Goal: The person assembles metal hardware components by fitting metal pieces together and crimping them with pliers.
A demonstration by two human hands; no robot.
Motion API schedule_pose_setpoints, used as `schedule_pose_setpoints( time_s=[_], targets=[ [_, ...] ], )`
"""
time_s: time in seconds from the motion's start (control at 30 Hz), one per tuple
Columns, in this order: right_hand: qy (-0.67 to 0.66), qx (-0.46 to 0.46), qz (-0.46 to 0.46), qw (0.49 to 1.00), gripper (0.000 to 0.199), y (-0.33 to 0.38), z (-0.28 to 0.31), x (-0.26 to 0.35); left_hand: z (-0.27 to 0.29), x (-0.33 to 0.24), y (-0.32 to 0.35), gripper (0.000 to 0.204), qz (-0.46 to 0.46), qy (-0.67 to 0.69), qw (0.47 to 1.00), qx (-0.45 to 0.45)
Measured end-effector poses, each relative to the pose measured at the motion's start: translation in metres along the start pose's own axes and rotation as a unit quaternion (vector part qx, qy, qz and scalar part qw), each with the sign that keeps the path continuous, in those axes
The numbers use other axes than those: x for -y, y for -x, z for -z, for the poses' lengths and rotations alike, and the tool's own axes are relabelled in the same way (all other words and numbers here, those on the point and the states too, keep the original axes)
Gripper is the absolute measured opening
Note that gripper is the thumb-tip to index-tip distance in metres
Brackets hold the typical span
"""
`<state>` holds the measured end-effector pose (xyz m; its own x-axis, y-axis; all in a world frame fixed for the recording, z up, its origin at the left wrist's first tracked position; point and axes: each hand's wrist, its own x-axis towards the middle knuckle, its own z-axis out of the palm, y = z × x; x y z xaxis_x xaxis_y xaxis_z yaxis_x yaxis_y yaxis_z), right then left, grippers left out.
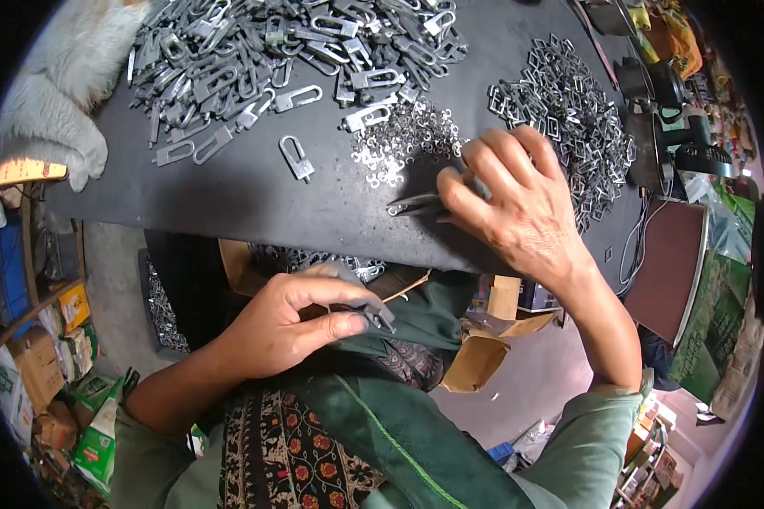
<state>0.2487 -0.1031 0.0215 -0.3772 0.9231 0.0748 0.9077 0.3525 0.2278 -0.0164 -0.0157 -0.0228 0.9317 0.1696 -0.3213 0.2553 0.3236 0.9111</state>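
Observation:
My right hand (pixel 518 195) is closed around slim dark pliers (pixel 418 202), and their jaws point left over the black tabletop (pixel 221 182). A small clip (pixel 393 210) shows at the jaw tips. Behind them spreads a heap of tiny shiny clips (pixel 390 153). Below the table's front edge, my left hand (pixel 293 322) pinches a dark metal piece (pixel 380 312) between thumb and fingers; the hand covers much of it. One U-shaped metal loop with a block end (pixel 296 159) lies alone on the tabletop. Many similar loops (pixel 272 51) are piled farther back.
Small rectangular metal frames (pixel 560 119) form a pile at the right. A pale-furred cat (pixel 55 110) lies at the table's left end. Beneath the edge stand an open cardboard box (pixel 475 360) and a dark bin of metal parts (pixel 168 310). A small black fan (pixel 703 157) stands far right.

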Motion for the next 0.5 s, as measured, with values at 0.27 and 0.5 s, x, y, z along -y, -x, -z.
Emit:
schedule_pose_setpoints(
  time_s=[0.27, 0.5],
  targets=[
    [-0.031, 0.038, -0.005, 0.999, 0.022, -0.011, 0.01, -0.002, 0.0, 0.004, 0.007, 0.021, 0.034, 0.055, 0.998, -0.028],
    [-0.006, 0.046, 0.023, 0.999, 0.025, -0.016, 0.015, -0.004, 0.002, 0.004, 0.007, 0.023, -0.029, 0.0, 0.998, -0.062]
  ],
)
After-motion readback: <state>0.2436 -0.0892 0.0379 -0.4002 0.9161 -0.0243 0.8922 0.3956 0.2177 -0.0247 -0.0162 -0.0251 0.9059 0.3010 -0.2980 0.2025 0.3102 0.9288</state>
